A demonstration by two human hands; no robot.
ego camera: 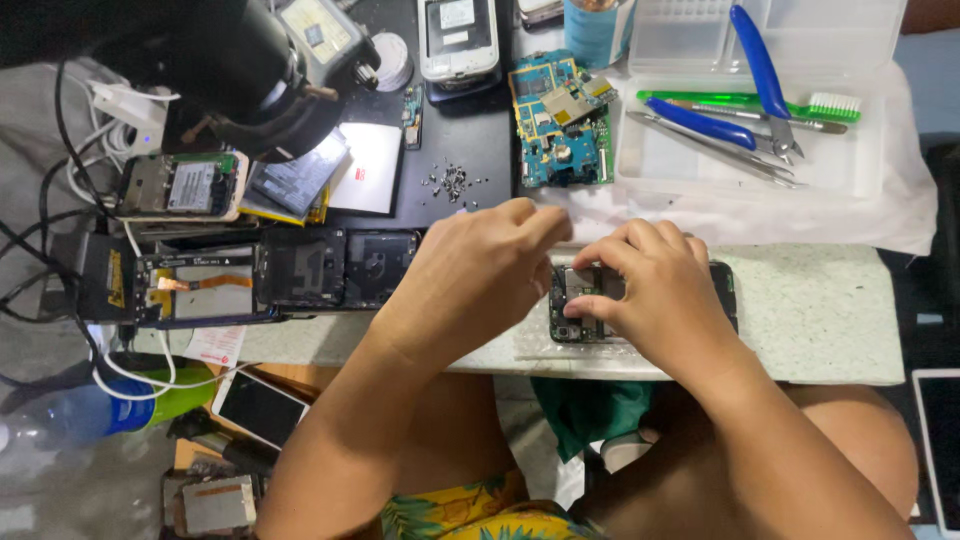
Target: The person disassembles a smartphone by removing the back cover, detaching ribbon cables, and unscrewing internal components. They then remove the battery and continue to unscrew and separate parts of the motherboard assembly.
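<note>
Beneath both hands, on the pale speckled slab (820,310), lay the opened phone (585,305) with its back off and its inner boards showing. My right hand (655,295) lay over the phone's right part, the fingertips curled down onto the internals and the thumb pressed at the near edge; whether anything small was pinched between them I could not tell. My left hand (480,275) sat just beside the phone's left end, knuckles up and fingers bent toward it; its fingertips were hidden, so its hold could not be read either.

To do this step well, I judged that the left hand should steady the body flat against the slab while the right worked with light, vertical pressure, since the parts looked thin and easily bent.

Beyond the hands, a scatter of tiny screws (452,182) lay on the dark mat (470,140), near enough for a wrist to sweep them. A blue circuit board (560,120) rested just behind. In the clear plastic tray (640,165) lay blue-handled cutters (745,90), a green brush (750,102) and tweezers (715,145). To the left stood other stripped phone frames (280,275), a battery (295,180) and tangled cables (70,200). A dark lamp or scope head (230,70) overhung the far left, clear of the work but crowding any reach that way.
</note>
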